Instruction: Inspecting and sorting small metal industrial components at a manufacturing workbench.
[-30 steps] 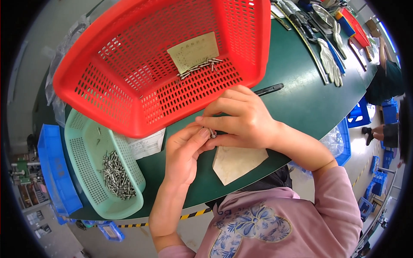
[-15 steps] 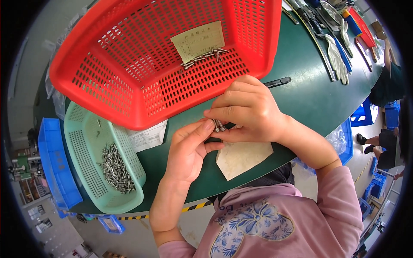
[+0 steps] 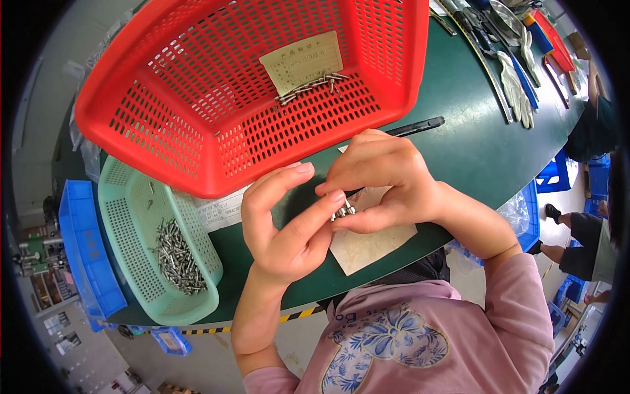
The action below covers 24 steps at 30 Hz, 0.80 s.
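Observation:
Several small silver metal pins (image 3: pixel 343 211) are bunched between the thumb and fingers of my right hand (image 3: pixel 390 177), over the table's near part. My left hand (image 3: pixel 283 226) faces it. One left fingertip touches the pins, while another finger is raised and spread away from them. Beneath my right hand lies a pale, cream-coloured sheet (image 3: pixel 374 246), partly covered. Beyond my hands, a big red perforated basket (image 3: pixel 262 148) stands tilted, with a few similar pins and a yellowish card inside. A light green basket (image 3: pixel 213 289) to the left holds a heap of pins.
A blue bin (image 3: pixel 88 253) stands left of the green basket. White paper (image 3: pixel 223 211) lies partly under the red basket. Behind my right hand is a black pen-like tool (image 3: pixel 420 126). White gloves (image 3: pixel 514 88) and hand tools lie at the far right. Another person (image 3: pixel 581 243) is beyond the table.
A left finger has lifted away from the pins and spread outward. The pins and my right fingertips have shifted slightly toward me. The person at right has moved.

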Available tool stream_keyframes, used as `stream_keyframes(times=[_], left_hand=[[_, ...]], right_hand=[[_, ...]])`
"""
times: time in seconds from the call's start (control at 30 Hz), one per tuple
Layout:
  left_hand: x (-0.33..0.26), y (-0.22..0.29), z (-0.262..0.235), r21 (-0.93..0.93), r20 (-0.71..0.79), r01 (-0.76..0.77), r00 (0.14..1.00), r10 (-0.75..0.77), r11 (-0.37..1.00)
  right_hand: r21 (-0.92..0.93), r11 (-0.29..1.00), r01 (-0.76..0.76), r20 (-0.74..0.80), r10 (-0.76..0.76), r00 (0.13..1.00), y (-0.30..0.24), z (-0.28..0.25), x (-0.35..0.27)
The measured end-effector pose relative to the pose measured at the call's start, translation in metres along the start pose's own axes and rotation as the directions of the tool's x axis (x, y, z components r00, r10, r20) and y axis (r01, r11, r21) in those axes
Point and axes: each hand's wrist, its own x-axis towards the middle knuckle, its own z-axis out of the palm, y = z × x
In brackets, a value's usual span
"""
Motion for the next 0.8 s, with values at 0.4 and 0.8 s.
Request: stream_keyframes(times=[0.4,0.8], left_hand=[[0.0028,0.0027,-0.0058,-0.010,0.061,-0.060,0.996,0.060,0.998],[0.0020,0.0014,-0.0034,-0.019,0.038,-0.061,0.997,0.061,0.998]], right_hand=[[0.304,0.934,-0.186,0.097,0.164,0.982,-0.0036,0.0070,-0.0050],[0.280,0.945,-0.167,0.069,0.154,0.986,-0.0035,0.0089,-0.0056]])
